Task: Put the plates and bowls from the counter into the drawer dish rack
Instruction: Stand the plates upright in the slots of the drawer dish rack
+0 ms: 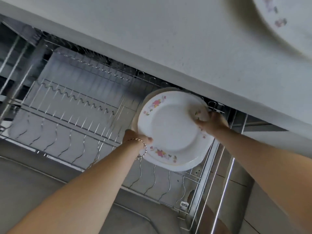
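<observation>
Two arms outstretched, left hand (137, 138), right hand (213, 121) gripping plates (172, 130)

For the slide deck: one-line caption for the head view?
Both hands hold floral plates over the drawer dish rack.

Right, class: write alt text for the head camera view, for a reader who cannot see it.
Two bare hands, the left hand and the right hand, hold a small stack of floral plates over the wire drawer dish rack pulled out beneath a white counter. Another floral plate sits blurred on the counter, top right.
</observation>
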Tool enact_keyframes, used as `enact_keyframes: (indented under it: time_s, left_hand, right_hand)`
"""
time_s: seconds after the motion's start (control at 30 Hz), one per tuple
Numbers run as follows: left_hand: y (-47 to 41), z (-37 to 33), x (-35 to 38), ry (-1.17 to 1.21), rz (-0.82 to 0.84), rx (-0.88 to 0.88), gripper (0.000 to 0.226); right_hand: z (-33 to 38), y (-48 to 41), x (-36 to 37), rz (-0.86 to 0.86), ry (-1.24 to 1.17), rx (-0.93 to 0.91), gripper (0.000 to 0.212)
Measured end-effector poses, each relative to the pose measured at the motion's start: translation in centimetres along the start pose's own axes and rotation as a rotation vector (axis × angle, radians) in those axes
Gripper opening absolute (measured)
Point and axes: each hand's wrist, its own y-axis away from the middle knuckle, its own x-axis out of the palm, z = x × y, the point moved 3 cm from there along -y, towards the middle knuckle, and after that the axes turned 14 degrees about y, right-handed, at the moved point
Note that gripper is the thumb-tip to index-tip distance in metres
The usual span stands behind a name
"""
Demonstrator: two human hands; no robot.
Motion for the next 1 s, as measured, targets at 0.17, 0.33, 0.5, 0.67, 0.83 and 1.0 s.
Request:
enact_keyframes:
  time_s: [0.17,0.33,0.5,0.67,0.83,1.0]
  left_hand:
    - [0.1,-0.1,1.2,-0.039,-0.018,-0.008,0.074]
    - [1.0,0.1,1.1,-0.062,-0.048,0.12,0.063]
    - [1.1,-0.4,1.2,-0.046,-0.048,0.197,0.055]
    - [1.2,-1.3,1.5,-0.06,-0.046,0.235,0.056]
    - [1.9,-1.1,1.4,-0.069,-0.013,0.209,0.05]
    - [2.7,-0.3,1.0,-0.106,-0.025,0.129,0.061]
  right_hand:
    - [0.2,-0.2,-0.4,-0.072,0.013,0.014,0.035]
    - [-0.9,3.7,2.4,-0.173,-0.142,0.265,0.053]
    - [-3.4,7.4,7.8,0.086,-0.492,0.558,0.04]
    - [-4.7,7.9,8.9,0.07,-0.551,0.573,0.043]
    - [-4.6,8.1,8.9,0.086,-0.597,0.578,0.041]
    - [-4.8,8.8,8.6,0.118,-0.579,0.54,0.039]
